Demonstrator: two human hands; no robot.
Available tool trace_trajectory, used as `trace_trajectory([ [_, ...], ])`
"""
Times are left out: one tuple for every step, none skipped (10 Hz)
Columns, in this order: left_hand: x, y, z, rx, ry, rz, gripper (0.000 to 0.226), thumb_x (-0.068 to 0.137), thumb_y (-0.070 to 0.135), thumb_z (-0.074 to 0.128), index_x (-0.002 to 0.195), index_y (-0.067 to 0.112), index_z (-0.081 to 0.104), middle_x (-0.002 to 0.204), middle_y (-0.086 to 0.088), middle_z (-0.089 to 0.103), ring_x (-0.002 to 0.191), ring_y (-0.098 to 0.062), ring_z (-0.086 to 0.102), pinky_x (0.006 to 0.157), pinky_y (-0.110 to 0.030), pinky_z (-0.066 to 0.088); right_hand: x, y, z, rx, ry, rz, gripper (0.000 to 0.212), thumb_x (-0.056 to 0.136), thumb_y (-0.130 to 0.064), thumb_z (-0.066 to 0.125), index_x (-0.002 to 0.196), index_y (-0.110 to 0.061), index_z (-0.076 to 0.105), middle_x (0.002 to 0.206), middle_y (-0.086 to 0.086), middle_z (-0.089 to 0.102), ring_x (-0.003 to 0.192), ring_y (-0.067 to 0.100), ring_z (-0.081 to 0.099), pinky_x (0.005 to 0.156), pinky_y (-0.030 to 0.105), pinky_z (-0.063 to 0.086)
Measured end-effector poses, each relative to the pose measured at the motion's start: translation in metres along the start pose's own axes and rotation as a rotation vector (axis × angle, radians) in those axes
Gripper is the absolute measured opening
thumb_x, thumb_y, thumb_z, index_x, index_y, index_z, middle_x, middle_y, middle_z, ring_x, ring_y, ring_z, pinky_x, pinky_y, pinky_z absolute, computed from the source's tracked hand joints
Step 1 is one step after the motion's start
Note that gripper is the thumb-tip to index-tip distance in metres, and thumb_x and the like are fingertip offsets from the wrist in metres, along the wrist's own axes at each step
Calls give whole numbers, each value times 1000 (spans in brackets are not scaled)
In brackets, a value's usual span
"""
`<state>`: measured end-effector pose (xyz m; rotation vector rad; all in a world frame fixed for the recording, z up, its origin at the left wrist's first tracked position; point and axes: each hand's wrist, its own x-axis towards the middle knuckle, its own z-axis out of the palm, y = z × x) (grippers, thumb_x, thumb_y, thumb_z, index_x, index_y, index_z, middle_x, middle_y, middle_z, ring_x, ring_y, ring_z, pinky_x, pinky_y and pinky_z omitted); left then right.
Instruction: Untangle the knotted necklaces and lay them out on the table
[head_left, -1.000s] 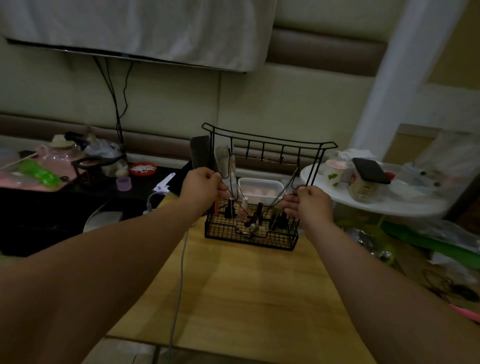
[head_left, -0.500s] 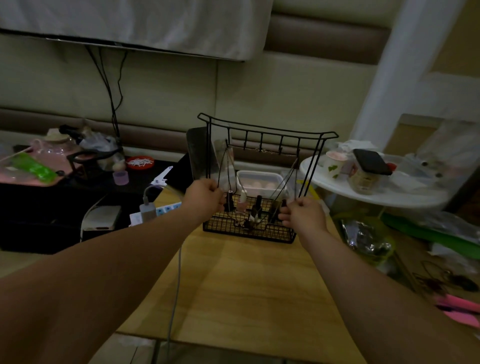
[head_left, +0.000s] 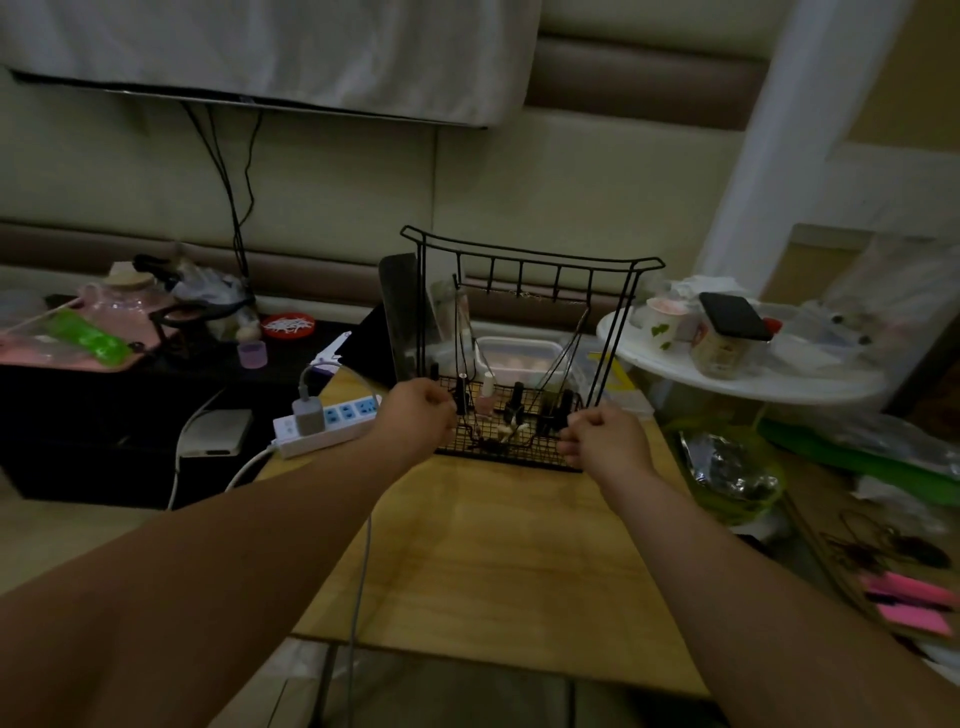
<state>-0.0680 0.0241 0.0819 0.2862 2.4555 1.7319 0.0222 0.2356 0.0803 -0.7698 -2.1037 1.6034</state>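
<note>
A black wire rack (head_left: 530, 255) stands at the far end of the wooden table (head_left: 498, 561). Thin dark necklace cords hang from its top bar: one (head_left: 459, 338) runs down to my left hand (head_left: 415, 418), another (head_left: 567, 353) slants down to my right hand (head_left: 605, 436). Both hands are curled into fists at the front corners of the rack's mesh basket, and each seems to pinch its cord. Pendants and tangled cord ends (head_left: 511, 428) lie in the basket among small bottles. How the cords cross inside is hard to make out in the dim light.
A white power strip (head_left: 327, 421) with a plugged charger lies left of the rack, its cable (head_left: 358, 571) trailing over the table's front. A round white side table (head_left: 737, 387) with a cup, jar and phone stands right. A green bag (head_left: 727, 467) and pink items (head_left: 909, 603) lie beside it.
Both hands have dropped from mid-height of the rack to its basket, drawing the cords down with them. The rack has not moved.
</note>
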Motion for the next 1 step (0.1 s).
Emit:
trace_trajectory([
  [-7, -1, 3, -45, 8, 0, 15, 101, 9, 62, 91, 20, 66, 96, -11, 73, 90, -25, 73, 79, -37, 63, -8, 2, -2, -9, 6, 5, 15, 107, -15, 54, 96, -13, 65, 95, 11, 73, 85, 24, 73, 76, 40, 63],
])
